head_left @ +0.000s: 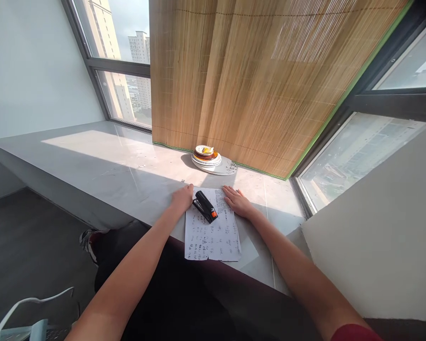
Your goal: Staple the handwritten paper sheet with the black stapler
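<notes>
The left hand (182,199) curls its fingers beside the paper (213,241); I cannot tell if they pinch it. The right hand (238,202) lays extended fingers on the opposite edge. Between them, nearer the left fingers, rests the stapler (206,207); light, even pressure should keep the paper flat.

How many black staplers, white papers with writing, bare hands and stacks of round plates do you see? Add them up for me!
Black stapler with an orange patch: 1
White paper with writing: 1 (any hidden underneath can't be told)
Bare left hand and bare right hand: 2
Stack of round white and brown plates: 1
Total: 5
</notes>
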A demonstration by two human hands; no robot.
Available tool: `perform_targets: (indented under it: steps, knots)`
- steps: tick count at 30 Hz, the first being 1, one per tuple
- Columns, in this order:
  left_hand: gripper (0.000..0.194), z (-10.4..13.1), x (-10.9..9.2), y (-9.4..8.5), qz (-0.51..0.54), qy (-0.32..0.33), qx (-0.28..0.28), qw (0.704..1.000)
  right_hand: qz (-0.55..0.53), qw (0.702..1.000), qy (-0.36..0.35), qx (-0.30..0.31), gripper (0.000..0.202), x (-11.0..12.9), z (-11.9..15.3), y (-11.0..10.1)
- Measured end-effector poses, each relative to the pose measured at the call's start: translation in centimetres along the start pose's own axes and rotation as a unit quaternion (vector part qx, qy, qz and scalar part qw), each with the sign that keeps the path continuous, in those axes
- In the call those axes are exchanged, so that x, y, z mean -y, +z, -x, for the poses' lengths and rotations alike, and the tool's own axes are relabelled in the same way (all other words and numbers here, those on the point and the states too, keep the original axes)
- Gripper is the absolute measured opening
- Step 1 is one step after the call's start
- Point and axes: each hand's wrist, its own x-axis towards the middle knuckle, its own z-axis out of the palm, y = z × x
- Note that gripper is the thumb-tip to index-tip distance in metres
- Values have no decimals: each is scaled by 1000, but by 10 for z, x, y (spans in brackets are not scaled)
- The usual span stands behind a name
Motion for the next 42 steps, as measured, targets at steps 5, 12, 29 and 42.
perform_targets:
  steps: [5, 12, 29, 42]
  knots:
    - [25, -1, 1, -2, 9, -2, -3, 1000, -110, 992, -56, -41, 77, -3, 7, -7]
    - [24, -1, -1, -7, 12, -12, -7, 1000, -94, 992, -87, 14, 78, 0, 5, -10]
    - [14, 1, -8, -16, 41, -13, -6, 999, -170, 954, -118, -216, 7, 12, -7, 12]
    - [12, 0, -10, -19, 47, -31, 6, 998, -196, 937, -124, -260, 7, 13, -6, 11]
